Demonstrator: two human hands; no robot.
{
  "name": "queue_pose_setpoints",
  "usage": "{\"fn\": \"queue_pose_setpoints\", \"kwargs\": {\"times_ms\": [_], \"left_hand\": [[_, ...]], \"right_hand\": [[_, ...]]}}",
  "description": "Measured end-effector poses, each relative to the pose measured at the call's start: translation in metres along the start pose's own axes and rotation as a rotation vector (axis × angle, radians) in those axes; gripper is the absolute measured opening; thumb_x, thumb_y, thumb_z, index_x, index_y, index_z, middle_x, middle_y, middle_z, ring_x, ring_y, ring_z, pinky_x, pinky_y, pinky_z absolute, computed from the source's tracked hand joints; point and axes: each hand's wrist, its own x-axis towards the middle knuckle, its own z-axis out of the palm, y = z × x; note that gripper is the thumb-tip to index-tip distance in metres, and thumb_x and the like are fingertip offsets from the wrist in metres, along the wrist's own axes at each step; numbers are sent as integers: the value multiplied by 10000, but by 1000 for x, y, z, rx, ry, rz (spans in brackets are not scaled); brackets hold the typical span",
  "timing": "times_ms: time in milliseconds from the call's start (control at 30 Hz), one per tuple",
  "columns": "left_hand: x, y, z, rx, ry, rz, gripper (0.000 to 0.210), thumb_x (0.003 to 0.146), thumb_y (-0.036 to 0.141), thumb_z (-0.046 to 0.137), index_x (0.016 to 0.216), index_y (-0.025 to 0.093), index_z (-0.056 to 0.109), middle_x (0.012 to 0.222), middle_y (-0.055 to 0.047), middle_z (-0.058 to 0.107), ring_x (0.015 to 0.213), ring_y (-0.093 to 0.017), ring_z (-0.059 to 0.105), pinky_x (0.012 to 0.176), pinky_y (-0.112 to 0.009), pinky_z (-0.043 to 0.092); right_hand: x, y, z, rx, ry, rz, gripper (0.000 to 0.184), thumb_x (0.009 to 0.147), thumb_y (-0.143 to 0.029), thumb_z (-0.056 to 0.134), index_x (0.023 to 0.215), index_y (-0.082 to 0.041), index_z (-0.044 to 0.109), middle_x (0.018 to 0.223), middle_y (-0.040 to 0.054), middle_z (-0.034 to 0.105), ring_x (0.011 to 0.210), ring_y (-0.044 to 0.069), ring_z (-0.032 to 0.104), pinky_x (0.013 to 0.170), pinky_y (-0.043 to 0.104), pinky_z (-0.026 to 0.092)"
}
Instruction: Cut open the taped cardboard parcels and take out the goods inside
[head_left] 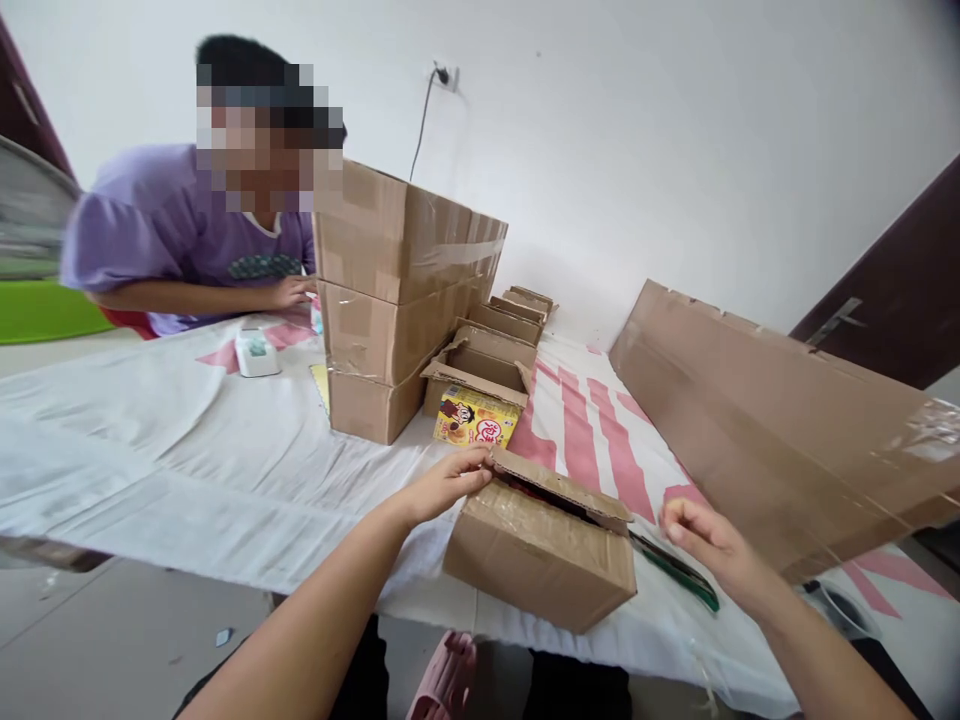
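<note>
A small cardboard box (536, 555) stands at the table's near edge, its top flaps partly raised with a dark gap between them. My left hand (448, 485) grips the box's far left corner, fingers over the flap and thumb on the near side. To the right of the box, my right hand (699, 535) hovers apart from it with curled fingers and nothing visible in them. Beneath that hand lies a flat, dark, green-edged thing (679, 575), its kind unclear. Just beyond the box stands a yellow printed carton (476, 418). The small box's contents are hidden.
Stacked taped cartons (365, 330) rise at centre left, beside a row of open boxes (487, 362). A large cardboard sheet (765, 420) leans along the right. Across the cloth-covered table (225, 470) sits a person in purple (161, 220), near a small white object (257, 353).
</note>
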Motion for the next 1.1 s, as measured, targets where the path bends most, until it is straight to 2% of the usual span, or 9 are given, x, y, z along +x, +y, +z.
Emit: {"fn": "queue_pose_setpoints", "kwargs": {"times_ms": [100, 233, 400, 467, 567, 733, 833, 933, 1100], "left_hand": [[-1, 2, -1, -36, -1, -20, 303, 846, 461, 528, 896, 193, 663, 1045, -56, 621, 1040, -243, 531, 991, -365, 371], [-2, 5, -1, -73, 16, -66, 259, 837, 434, 549, 892, 204, 656, 1022, -38, 635, 1037, -242, 539, 986, -367, 381], [-2, 7, 2, -123, 24, -79, 285, 804, 462, 595, 888, 198, 659, 1133, -53, 626, 1117, -270, 525, 1027, -397, 352], [-3, 8, 3, -145, 30, -90, 294, 767, 475, 651, 844, 192, 665, 1283, -76, 568, 1225, -301, 470, 1058, -421, 321], [-5, 11, 2, -175, 38, -91, 319, 723, 492, 718, 802, 185, 679, 1469, -92, 423, 1378, -339, 322, 1097, -460, 261], [-9, 14, -1, -225, 10, -48, 335, 702, 498, 753, 834, 194, 706, 1522, -91, 371, 1431, -352, 245, 1132, -461, 193], [-9, 13, -1, -238, -5, -43, 328, 709, 493, 752, 841, 197, 701, 1514, -85, 390, 1438, -347, 234, 1127, -446, 206], [-7, 12, 0, -231, -21, -64, 320, 729, 492, 733, 820, 189, 681, 1507, -81, 402, 1445, -338, 221, 1112, -421, 237], [-4, 13, 3, -200, -34, -91, 332, 755, 508, 696, 762, 184, 622, 1490, -92, 425, 1468, -317, 147, 1079, -395, 277]], "right_hand": [[-40, 62, -7, -154, -67, 217, 283, 833, -470, 492, 684, -232, 456, 632, -27, 462, 609, 158, 436, 582, 286, 353], [-86, 145, 17, -530, 56, 425, 149, 723, -271, 504, 585, -243, 455, 624, 39, 590, 632, 223, 542, 623, 345, 396], [-108, 187, 34, -618, 161, 395, 85, 745, -261, 458, 663, -268, 478, 734, 69, 660, 732, 250, 631, 712, 367, 470], [-109, 189, 30, -602, 225, 402, 51, 734, -304, 492, 755, -267, 521, 827, 82, 679, 792, 254, 655, 745, 361, 490], [-108, 185, 25, -620, 308, 410, 183, 722, -357, 523, 874, -258, 550, 872, 80, 682, 818, 251, 664, 738, 341, 499], [-103, 181, 29, -675, 209, 314, 170, 781, -321, 397, 688, -251, 520, 718, 37, 649, 720, 220, 636, 694, 331, 486], [-96, 174, 25, -681, 272, 238, 228, 801, -281, 347, 749, -242, 566, 794, 55, 668, 788, 226, 645, 742, 353, 497], [-86, 154, 18, -694, 340, 151, 231, 800, -247, 365, 829, -232, 593, 868, 65, 673, 860, 233, 646, 791, 377, 505], [-65, 94, 21, -669, 452, -103, 199, 907, -343, 421, 930, -233, 584, 929, 67, 663, 914, 232, 627, 820, 394, 499]]}}
